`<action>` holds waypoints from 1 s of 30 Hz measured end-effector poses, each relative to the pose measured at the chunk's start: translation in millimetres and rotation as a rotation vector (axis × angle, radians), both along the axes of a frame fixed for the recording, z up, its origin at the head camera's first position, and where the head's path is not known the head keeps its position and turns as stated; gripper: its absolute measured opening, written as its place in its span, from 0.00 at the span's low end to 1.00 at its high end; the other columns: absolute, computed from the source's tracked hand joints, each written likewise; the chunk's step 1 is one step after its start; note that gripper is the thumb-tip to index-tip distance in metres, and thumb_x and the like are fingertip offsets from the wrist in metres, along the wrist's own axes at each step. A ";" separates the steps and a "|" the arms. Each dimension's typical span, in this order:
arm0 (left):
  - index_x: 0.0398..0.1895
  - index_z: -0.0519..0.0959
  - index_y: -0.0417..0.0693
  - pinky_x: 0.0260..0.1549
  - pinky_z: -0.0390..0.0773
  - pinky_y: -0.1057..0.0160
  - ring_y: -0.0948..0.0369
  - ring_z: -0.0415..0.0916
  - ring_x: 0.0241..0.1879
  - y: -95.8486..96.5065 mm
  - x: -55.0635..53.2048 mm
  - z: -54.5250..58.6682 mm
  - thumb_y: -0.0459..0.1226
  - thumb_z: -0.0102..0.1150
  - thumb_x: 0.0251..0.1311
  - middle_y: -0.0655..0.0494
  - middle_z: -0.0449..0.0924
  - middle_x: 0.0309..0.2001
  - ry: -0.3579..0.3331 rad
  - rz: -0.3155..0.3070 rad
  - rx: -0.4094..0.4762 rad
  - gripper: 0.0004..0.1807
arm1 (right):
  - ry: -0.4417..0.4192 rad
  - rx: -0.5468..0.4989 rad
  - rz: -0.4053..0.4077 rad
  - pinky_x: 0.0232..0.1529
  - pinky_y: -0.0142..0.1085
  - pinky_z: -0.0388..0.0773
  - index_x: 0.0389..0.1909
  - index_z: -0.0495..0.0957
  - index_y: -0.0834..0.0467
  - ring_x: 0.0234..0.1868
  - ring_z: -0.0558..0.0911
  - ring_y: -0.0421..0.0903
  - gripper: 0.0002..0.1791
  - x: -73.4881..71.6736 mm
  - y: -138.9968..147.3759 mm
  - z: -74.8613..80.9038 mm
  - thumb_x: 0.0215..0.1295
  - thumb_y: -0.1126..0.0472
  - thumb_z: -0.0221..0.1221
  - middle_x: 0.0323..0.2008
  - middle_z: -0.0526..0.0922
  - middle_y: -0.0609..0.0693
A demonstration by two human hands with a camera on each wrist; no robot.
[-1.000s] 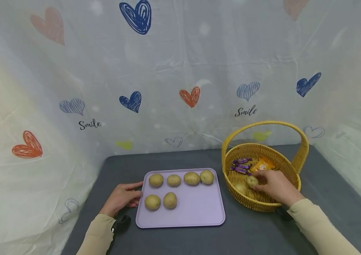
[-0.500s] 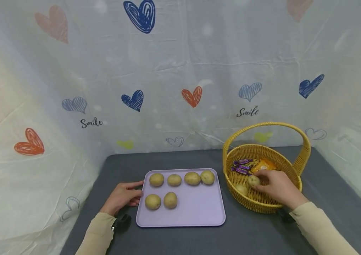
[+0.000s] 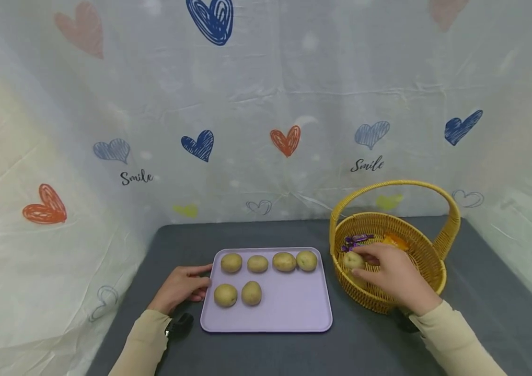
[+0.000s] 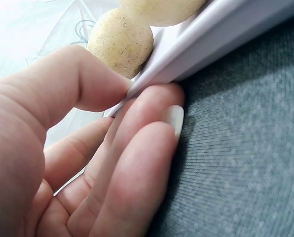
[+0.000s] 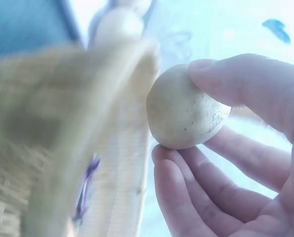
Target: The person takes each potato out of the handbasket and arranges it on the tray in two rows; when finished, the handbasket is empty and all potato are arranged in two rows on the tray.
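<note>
In the head view my right hand pinches a small potato over the left side of a yellow wicker basket. The right wrist view has the potato between thumb and fingertips, beside the blurred basket wall. Beneath that hand, another potato in the basket is mostly hidden. My left hand grips the left rim of a lilac tray; in the left wrist view the thumb lies on the rim and fingertips tuck under it. Several potatoes lie on the tray, four-across style rows at its back and front left.
Purple-wrapped sweets and an orange packet lie at the back of the basket. Its tall arched handle rises over it. A dark grey table meets a heart-printed curtain behind.
My right hand has lifted the potato from the basket's middle and carried it left, over the other potato there. The left hand keeps its grip on the tray; the view shifts slightly.
</note>
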State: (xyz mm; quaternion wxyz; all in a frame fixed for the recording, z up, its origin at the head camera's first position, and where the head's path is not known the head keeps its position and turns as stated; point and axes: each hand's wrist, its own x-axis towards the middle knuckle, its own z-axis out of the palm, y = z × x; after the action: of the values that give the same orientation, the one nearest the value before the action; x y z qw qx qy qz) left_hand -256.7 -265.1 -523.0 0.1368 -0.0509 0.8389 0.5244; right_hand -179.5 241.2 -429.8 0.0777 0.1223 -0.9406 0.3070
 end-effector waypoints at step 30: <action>0.69 0.84 0.52 0.27 0.88 0.63 0.61 0.86 0.26 -2.5 -0.4 0.4 0.40 0.77 0.61 0.51 0.90 0.30 0.011 -0.013 0.026 0.30 | -0.034 -0.071 0.135 0.43 0.34 0.83 0.48 0.92 0.54 0.41 0.86 0.42 0.20 -17.1 -141.0 -51.3 0.53 0.58 0.83 0.40 0.89 0.44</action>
State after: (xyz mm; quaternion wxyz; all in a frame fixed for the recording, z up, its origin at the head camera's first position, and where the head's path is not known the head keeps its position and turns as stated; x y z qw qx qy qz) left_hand -257.1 -267.6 -522.6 0.1362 -0.0409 0.8330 0.5346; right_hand -196.7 100.3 -481.1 0.0450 0.1776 -0.9200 0.3466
